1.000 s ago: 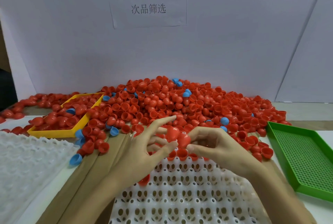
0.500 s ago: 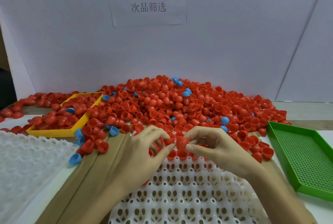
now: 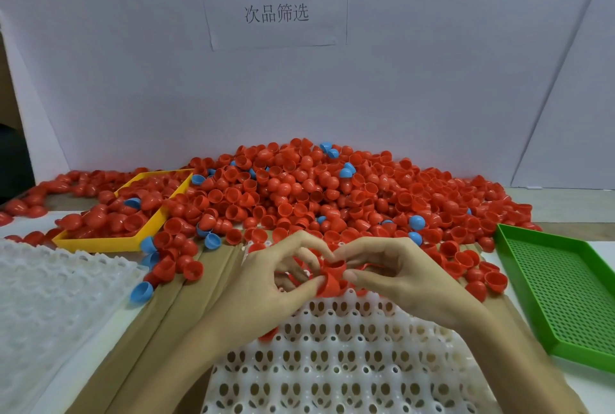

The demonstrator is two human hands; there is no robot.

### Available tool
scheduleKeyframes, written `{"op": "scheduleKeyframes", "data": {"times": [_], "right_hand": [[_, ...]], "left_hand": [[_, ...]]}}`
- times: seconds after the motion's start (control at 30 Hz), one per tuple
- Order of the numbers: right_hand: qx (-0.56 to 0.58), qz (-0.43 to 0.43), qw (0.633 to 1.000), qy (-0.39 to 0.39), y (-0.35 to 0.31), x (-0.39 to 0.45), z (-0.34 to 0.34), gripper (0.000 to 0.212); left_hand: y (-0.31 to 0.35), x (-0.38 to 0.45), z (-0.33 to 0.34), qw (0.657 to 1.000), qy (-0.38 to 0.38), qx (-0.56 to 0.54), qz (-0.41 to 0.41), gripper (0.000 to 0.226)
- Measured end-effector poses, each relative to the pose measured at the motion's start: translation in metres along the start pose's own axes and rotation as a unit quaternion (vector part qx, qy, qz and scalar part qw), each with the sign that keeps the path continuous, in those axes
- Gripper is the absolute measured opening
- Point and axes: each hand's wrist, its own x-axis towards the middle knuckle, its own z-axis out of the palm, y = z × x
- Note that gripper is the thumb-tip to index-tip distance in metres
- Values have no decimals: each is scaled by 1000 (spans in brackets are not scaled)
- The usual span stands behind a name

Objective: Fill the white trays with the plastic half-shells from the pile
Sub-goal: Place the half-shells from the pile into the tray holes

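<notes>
Holding one red shell (image 3: pixel 331 275) between both hands, we keep it at the far edge of the tray (image 3: pixel 349 357), just above its first row of pockets, so it can drop straight in once turned the right way. Our left hand (image 3: pixel 266 284) pinches it with the thumb tip against its lower side and curled fingers behind; our right hand (image 3: pixel 392 275) closes a narrow grip on it from the other side, thumb below and fingers over the rim. The shell is a small glossy cup of thin red plastic, rounded at the bottom, its open mouth tipped up and away from us. Behind it the pile (image 3: pixel 332 194) lies within easy reach, mostly red with a few blue pieces, spilling into a yellow bin (image 3: pixel 100 242). Nearly all pockets in view are unfilled, so we judge the filling barely begun. A second white tray (image 3: pixel 50 297) waits at left on the worktop, a green basket (image 3: pixel 565 290) at right.
</notes>
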Motion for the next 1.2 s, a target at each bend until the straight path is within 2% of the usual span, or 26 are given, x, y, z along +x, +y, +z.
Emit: {"op": "scheduleKeyframes", "data": {"times": [0.17, 0.3, 0.43, 0.53, 0.63, 0.73, 0.83, 0.9, 1.03, 1.2], "right_hand": [[-3, -14, 1000, 1, -2, 0, -3, 30], [7, 2, 995, 97, -2, -4, -18, 25], [20, 25, 982, 188, 5, -6, -30, 29], [35, 40, 970, 237, 8, -6, -36, 36], [55, 52, 961, 267, 10, -7, -41, 33], [56, 63, 958, 275, 11, -7, -42, 31], [60, 71, 955, 281, 11, -7, -43, 29], [63, 73, 955, 282, 10, -8, -43, 28], [71, 68, 962, 254, 7, -8, -40, 30], [74, 64, 972, 212, 5, -7, -35, 32]], "left_hand": [[-1, -1, -9, 999, -7, 37, 0, 21], [-2, -4, -33, 979, -43, 198, 6, 19], [-5, -5, -37, 953, -119, 279, 8, 10], [-8, -4, -34, 949, -129, 288, 6, 8], [-7, -5, -33, 945, -131, 300, 3, 8], [-5, -4, -35, 961, -110, 252, -2, 9], [2, -3, -41, 995, -64, 56, -55, 17], [7, -3, -44, 995, -49, -55, -67, 16], [11, -4, -45, 993, -56, -105, -14, 20], [13, -4, -44, 990, -65, -123, 10, 19]]}}
